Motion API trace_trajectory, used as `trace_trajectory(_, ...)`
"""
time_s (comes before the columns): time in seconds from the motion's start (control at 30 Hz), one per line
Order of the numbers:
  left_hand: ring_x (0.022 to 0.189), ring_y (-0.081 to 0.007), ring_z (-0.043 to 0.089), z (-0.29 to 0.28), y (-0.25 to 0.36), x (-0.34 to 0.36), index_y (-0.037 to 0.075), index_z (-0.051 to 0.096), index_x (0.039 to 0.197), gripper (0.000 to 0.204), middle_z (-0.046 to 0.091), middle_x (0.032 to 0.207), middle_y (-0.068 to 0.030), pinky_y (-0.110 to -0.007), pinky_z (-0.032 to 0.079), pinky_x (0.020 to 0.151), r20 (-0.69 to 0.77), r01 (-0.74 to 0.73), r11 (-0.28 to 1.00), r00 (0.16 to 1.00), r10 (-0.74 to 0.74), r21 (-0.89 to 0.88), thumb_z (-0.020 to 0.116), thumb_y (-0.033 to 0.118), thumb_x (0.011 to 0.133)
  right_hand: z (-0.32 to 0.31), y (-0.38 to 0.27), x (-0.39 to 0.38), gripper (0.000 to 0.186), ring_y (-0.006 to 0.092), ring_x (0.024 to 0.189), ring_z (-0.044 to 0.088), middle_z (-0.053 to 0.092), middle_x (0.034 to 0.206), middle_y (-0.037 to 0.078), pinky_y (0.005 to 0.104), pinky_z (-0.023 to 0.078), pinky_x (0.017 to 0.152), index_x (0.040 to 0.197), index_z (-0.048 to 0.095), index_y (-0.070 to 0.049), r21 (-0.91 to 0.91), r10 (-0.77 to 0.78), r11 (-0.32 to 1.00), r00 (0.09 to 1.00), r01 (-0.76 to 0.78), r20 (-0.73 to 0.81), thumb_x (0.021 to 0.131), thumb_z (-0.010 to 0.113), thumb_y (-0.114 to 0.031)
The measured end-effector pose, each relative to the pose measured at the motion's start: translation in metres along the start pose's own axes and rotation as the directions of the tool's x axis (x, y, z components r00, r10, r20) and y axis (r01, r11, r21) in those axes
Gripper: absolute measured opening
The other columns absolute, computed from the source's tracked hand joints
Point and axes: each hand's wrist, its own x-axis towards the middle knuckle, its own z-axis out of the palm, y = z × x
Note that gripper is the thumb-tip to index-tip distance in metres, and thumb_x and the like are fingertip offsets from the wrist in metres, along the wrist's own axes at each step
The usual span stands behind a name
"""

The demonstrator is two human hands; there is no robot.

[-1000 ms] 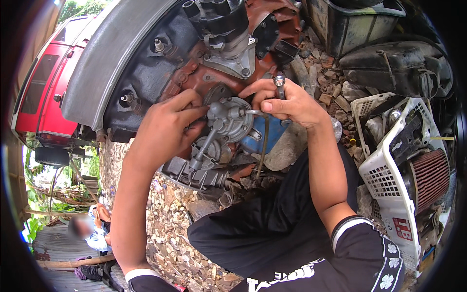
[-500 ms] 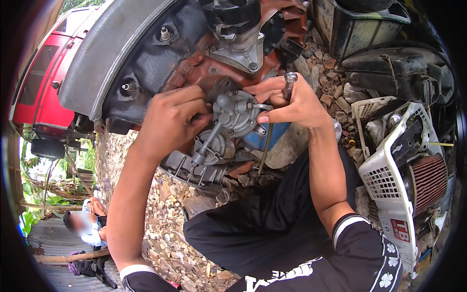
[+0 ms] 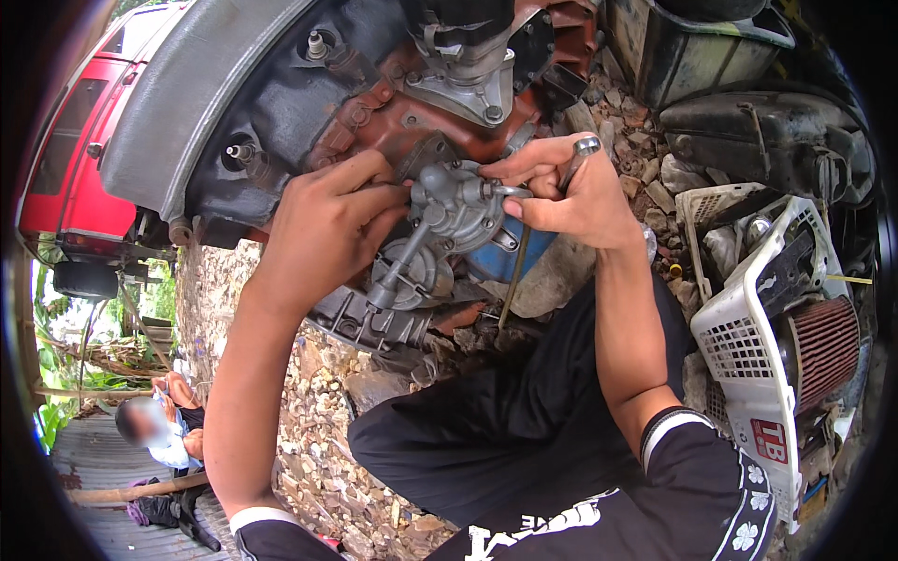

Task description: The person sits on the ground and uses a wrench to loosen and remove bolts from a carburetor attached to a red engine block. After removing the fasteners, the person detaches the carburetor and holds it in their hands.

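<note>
Hands on the grey pump (image 3: 454,206) against the rusty engine (image 3: 393,103) — left hand (image 3: 323,224) steadies it, right hand (image 3: 571,192) clasps a wrench (image 3: 572,161). Fastening looks underway; next needs a firm, square turn.

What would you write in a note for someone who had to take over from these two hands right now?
Left hand: fingers wrapped on the grey metal pump, steadying it against the rusty engine block.
Right hand: pinching the pump's other side, with a metal wrench tucked in the same fist.
Done: pump sits at the block.
Left: whether it is bolted on cannot be seen, so check before letting go.
</note>
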Motion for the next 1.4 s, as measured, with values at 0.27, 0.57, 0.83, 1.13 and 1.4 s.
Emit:
trace_trajectory(0.27, 0.081, -0.0355, 0.064, -0.005, -0.002, 0.005, 0.004, 0.062, 0.086, 0.023, 0.060, 0.088, -0.0102, -0.045, 0.052, 0.070, 0.115, 0.026, 0.999, 0.993, -0.029, 0.030, 0.080, 0.005, 0.071, -0.008, 0.012, 0.005, 0.030, -0.0008, 0.057, 0.030, 0.036, 0.060, -0.013, 0.0204, 0.030, 0.057, 0.105, 0.076, 0.004, 0.015, -0.030, 0.999, 0.997, 0.029, 0.067, 0.076, 0.080, 0.001)
trace_trajectory(0.57, 0.080, -0.0314, 0.063, -0.001, -0.007, 0.000, -0.001, 0.066, 0.098, 0.028, 0.060, 0.091, -0.0127, -0.039, 0.051, 0.071, 0.009, -0.061, 0.997, 0.998, 0.062, -0.047, 0.078, -0.003, 0.073, -0.010, 0.017, 0.006, 0.043, 0.0020, 0.059, 0.039, 0.039, 0.060, -0.010, 0.0238, 0.046, 0.083, 0.112, 0.073, 0.006, -0.091, 0.000, 0.996, 0.997, 0.007, 0.072, 0.073, 0.084, -0.011)
trace_trajectory(0.83, 0.074, -0.0324, 0.063, 0.002, -0.005, -0.002, 0.001, 0.068, 0.087, 0.020, 0.059, 0.079, -0.0103, -0.040, 0.050, 0.067, -0.027, -0.071, 0.997, 0.997, 0.071, 0.027, 0.081, 0.002, 0.072, -0.011, 0.026, 0.007, 0.035, -0.0013, 0.058, 0.032, 0.046, 0.064, -0.011, 0.0196, 0.031, 0.058, 0.110, 0.075, 0.005, -0.014, -0.123, 0.992, 0.988, 0.124, 0.090, 0.077, 0.085, -0.003)
trace_trajectory(1.13, 0.076, -0.0348, 0.062, 0.006, -0.004, 0.006, 0.000, 0.061, 0.086, 0.024, 0.057, 0.079, -0.0126, -0.041, 0.050, 0.068, -0.072, -0.043, 0.999, 0.996, 0.044, 0.015, 0.080, 0.002, 0.071, -0.007, 0.018, 0.004, 0.043, 0.0008, 0.060, 0.032, 0.037, 0.064, -0.012, 0.0222, 0.024, 0.060, 0.112, 0.075, 0.002, -0.031, -0.008, 0.999, 0.999, 0.009, 0.036, 0.074, 0.085, -0.014)
trace_trajectory(1.4, 0.077, -0.0354, 0.062, 0.005, -0.006, 0.001, -0.001, 0.061, 0.086, 0.024, 0.059, 0.082, -0.0126, -0.041, 0.049, 0.068, 0.004, -0.015, 1.000, 1.000, 0.016, -0.021, 0.080, 0.001, 0.072, -0.010, 0.015, 0.005, 0.043, 0.0010, 0.059, 0.036, 0.037, 0.060, -0.011, 0.0209, 0.041, 0.075, 0.112, 0.074, 0.005, -0.086, -0.015, 0.996, 0.997, 0.021, 0.075, 0.074, 0.085, -0.011)
